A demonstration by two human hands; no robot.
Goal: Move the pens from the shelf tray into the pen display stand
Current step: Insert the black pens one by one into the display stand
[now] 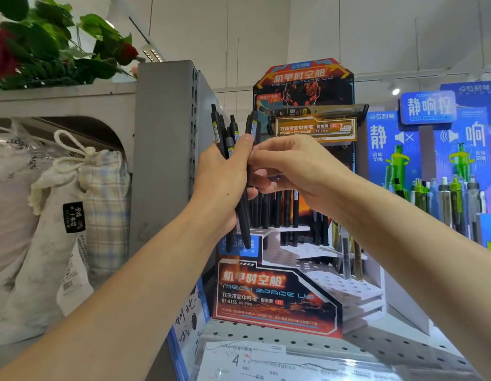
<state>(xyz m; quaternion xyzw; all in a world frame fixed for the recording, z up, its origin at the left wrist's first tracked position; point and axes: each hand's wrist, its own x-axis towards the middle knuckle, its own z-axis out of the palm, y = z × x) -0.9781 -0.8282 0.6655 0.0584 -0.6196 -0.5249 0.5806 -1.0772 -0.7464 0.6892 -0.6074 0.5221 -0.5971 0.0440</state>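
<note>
Left hand [225, 174], centre of frame, grips a bundle of black pens [233, 149] upright in its fist, caps fanning out above the knuckles and tips poking out below the palm. Held as a reserve so single pens can be drawn off it.

Right hand [291, 169], just right of centre, touches the bundle; its fingers curl in against the pens at the left thumb, apparently pinching one out. Exactly which pen it has is hidden by the fingers.

Pen display stand [277, 292], centre and lower centre, is a stepped white perforated rack with a red and black printed card front. Its upper tiers, behind the hands, already carry a row of black pens standing in holes; the lower tiers show many unfilled holes. Judgement: loading is partly done.

Shelf tray: cannot identify it in view.

Blue pen display [437, 149] sits at right; cloth drawstring bag [73, 193] at left.
</note>
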